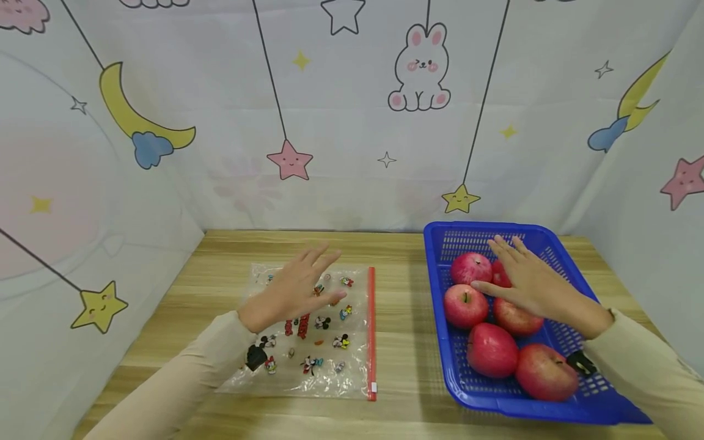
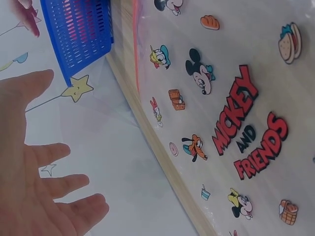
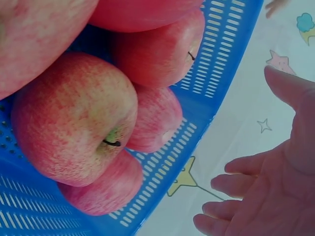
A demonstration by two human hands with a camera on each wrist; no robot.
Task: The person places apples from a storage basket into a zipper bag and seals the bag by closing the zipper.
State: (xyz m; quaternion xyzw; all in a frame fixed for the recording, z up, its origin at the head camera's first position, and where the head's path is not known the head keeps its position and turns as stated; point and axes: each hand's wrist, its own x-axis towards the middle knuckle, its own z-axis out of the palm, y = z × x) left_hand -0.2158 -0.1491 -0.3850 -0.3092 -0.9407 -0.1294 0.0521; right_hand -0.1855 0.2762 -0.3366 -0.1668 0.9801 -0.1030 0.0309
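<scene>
My left hand (image 1: 294, 287) hovers over a clear zip bag (image 1: 352, 342) with a red slider edge and cartoon prints, its fingers spread and holding nothing. In the left wrist view the same hand (image 2: 44, 167) shows straight fingers beside the bag (image 2: 275, 196). Above a blue plastic basket (image 1: 448, 366) my right hand (image 1: 530, 284) is held with extended fingers, also holding nothing. Several red apples (image 1: 492, 349) lie in the basket, some partly covered by that hand. The right wrist view shows an apple (image 3: 64, 118) close up, apart from the right hand (image 3: 270, 182).
Both the bag, lying flat on the left, and the basket on the right rest on a wooden table (image 1: 401, 391). A white cloth (image 1: 352, 122) printed with stars, moons and a rabbit hangs behind and at both sides.
</scene>
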